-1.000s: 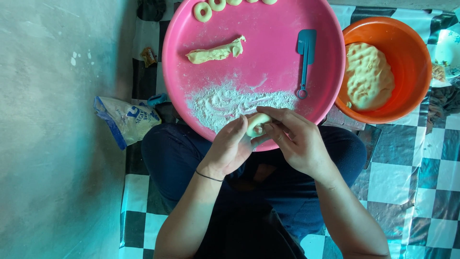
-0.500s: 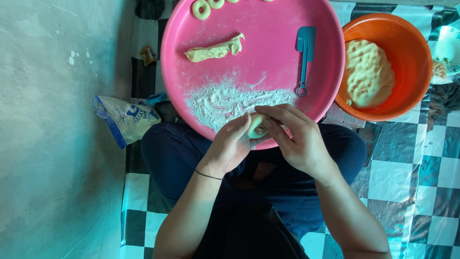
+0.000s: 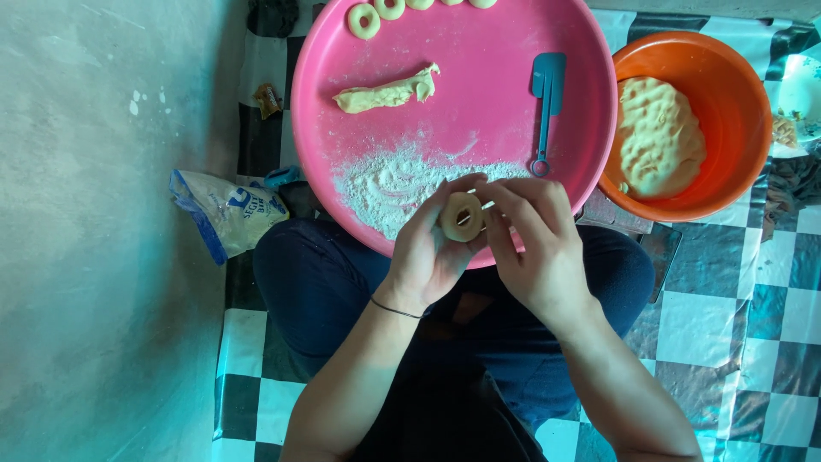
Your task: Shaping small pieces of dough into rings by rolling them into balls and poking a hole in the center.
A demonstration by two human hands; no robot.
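A small dough ring (image 3: pixel 463 216) with a hole in its middle is held between both my hands over the near rim of a big round pink tray (image 3: pixel 513 111). My left hand (image 3: pixel 426 257) cups it from the left, and my right hand (image 3: pixel 536 248) pinches it from the right. On the tray lie a patch of white flour (image 3: pixel 402 182), a rolled strip of dough (image 3: pixel 386 92) and a blue plastic scraper (image 3: pixel 545 107). Several finished dough rings (image 3: pixel 364 20) sit along the tray's far edge.
An orange bowl (image 3: pixel 735 103) with a lump of dough (image 3: pixel 657 135) stands right of the tray. A plastic flour bag (image 3: pixel 229 210) lies on the left by a grey concrete floor (image 3: pixel 94 257). I sit on a black-and-white checkered mat (image 3: pixel 753 342).
The dough piece between my fingers has been turned and now shows as a ring with an open hole. Both hands stay at the tray's near rim.
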